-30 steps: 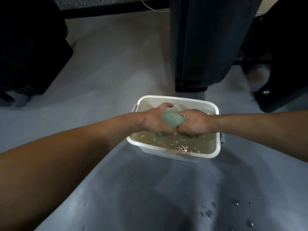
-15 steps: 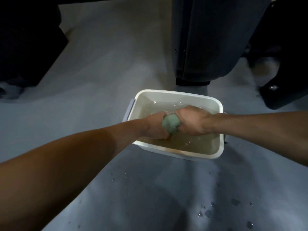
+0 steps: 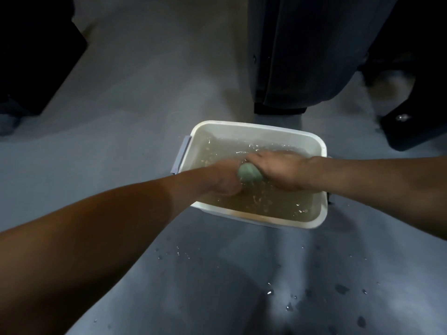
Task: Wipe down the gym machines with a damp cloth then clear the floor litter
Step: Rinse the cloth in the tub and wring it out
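Both hands, left [image 3: 226,180] and right [image 3: 281,171], are clamped on the balled green cloth [image 3: 249,172], wringing it over the tub [image 3: 256,128] of murky water on the floor [image 3: 121,141]. Judged early stage: cloth being dampened; machine [image 3: 302,49] wiping and litter clearing remain.

Light: dim overall; brightest on the white tub [image 3: 256,128].
Shadows: dark corners; soft shadow on the floor [image 3: 135,97].
Glare: glints on the water.
Blur: hands smeared.
Distortion: wide-angle bending at the edges.
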